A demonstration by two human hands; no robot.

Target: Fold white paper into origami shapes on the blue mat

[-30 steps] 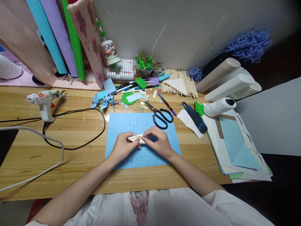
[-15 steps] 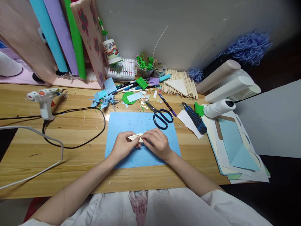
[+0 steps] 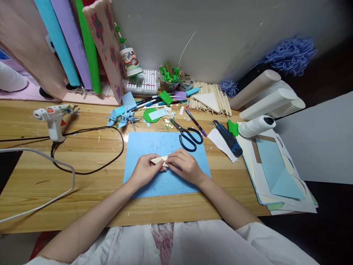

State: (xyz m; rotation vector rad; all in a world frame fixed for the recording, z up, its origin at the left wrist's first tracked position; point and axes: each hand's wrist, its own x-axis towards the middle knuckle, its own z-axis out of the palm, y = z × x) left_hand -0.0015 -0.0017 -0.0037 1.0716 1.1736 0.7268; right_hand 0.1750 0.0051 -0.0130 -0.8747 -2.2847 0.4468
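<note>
A small piece of folded cream paper is held between my two hands, above a blue sheet on the wooden table. My left hand pinches its left part, thumb on top. At its right end, the bent fingers of my right hand are closed on it and hide that part. Just beyond my right hand lie black-handled scissors, their blades pointing away to the left. Folded blue paper pieces rest past the sheet's far left corner.
On the left stands a white glue gun with a looping black cord. A utility knife lies to the right, near a stack of paper. Pens, paper scraps and a pile of wooden sticks line the back.
Both hands keep their grip on the folded paper. The right fingers have shifted slightly; otherwise the scene is nearly the same.
</note>
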